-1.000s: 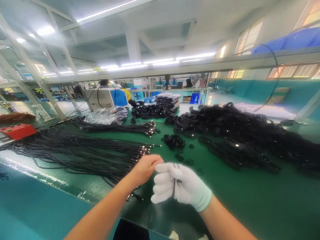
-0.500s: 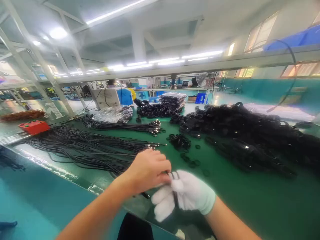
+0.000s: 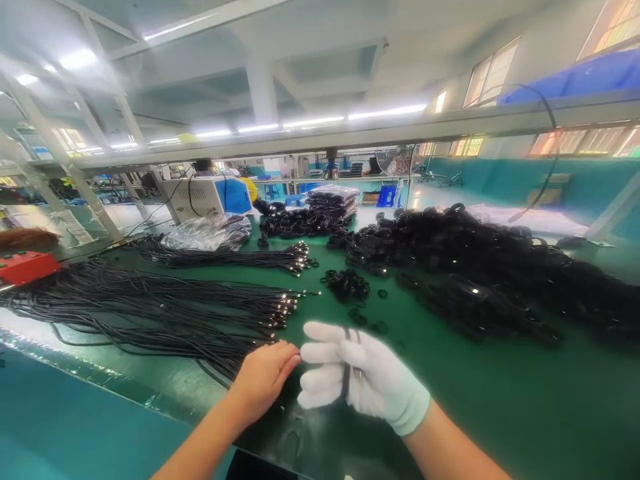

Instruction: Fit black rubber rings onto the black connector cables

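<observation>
My bare left hand (image 3: 265,375) is closed beside the front ends of the long black cables (image 3: 165,303); what it pinches, if anything, is hidden. Close to its right is my right hand (image 3: 357,373) in a white glove, fingers stretched out and apart, pointing left. Thin black bands (image 3: 346,380) loop around the gloved fingers, and a small shiny bit shows at the palm. Metal tips (image 3: 284,308) of the cables lie just beyond my left hand. A small heap of black rings (image 3: 347,285) rests on the green table (image 3: 450,407) beyond the glove.
Across the right side spreads a large pile of black coiled cables (image 3: 475,267). A second cable bundle (image 3: 225,257), clear plastic bags (image 3: 207,231) and a white-and-blue machine (image 3: 210,197) stand farther back. A red control box (image 3: 27,267) sits at the left.
My left hand has moved left and down, away from the glove, toward the cable ends. The gloved fingers have straightened and spread. The view has shifted, showing more metal tips.
</observation>
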`<state>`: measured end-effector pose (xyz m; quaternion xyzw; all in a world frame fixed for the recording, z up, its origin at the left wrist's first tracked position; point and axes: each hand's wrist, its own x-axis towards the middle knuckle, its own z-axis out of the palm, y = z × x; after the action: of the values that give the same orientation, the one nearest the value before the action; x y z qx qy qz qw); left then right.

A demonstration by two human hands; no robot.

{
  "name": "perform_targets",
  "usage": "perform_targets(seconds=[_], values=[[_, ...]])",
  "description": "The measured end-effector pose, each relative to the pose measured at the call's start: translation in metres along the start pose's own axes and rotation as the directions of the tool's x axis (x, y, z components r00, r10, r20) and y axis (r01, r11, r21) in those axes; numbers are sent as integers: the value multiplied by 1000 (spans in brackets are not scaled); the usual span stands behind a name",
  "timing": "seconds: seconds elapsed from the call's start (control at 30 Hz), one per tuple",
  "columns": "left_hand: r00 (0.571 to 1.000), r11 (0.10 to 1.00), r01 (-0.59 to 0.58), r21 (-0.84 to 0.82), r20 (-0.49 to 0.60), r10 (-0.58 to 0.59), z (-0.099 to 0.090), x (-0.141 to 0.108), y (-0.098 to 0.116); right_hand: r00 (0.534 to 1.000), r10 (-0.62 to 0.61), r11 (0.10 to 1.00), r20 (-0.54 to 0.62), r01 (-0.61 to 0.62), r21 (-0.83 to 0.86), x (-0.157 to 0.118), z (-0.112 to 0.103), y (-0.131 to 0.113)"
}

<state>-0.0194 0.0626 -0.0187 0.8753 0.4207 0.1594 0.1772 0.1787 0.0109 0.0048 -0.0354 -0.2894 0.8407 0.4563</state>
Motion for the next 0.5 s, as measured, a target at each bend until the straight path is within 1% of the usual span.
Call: perform_targets(seconds=[0.03, 0.1, 0.2, 0.27, 0.3, 0.37, 0.4, 0.47, 0.5], values=[[1000, 997, -15, 75, -6, 16, 2, -8, 8, 999, -24, 1000, -25, 24, 2, 1, 1, -2], [997, 976, -68, 207, -8, 72, 8, -23, 29, 992, -68, 997, -110, 63, -52, 3, 2, -5], [986, 951, -154, 269, -22, 166, 13, -36, 56, 961, -113, 979, -253, 64, -195, 4, -2, -1], [974, 932, -193, 307, -54, 220, 10, -34, 62, 943, -111, 964, -313, 25, -264, 3, -7, 4], [965, 921, -218, 324, -70, 253, 5, -31, 61, 943, -89, 959, -320, -6, -285, 2, -10, 8], [941, 904, -285, 320, -86, 327, -12, -20, 56, 962, 8, 952, -274, -91, -292, 0, -15, 14], [932, 903, -318, 288, -82, 354, -23, -14, 52, 972, 78, 951, -221, -139, -276, -1, -16, 17], [933, 927, -343, 151, -59, 355, -42, -1, 46, 971, 218, 948, -95, -234, -216, -3, -16, 22], [944, 944, -327, 38, -37, 328, -48, 4, 43, 962, 271, 944, -43, -275, -181, -3, -15, 24]])
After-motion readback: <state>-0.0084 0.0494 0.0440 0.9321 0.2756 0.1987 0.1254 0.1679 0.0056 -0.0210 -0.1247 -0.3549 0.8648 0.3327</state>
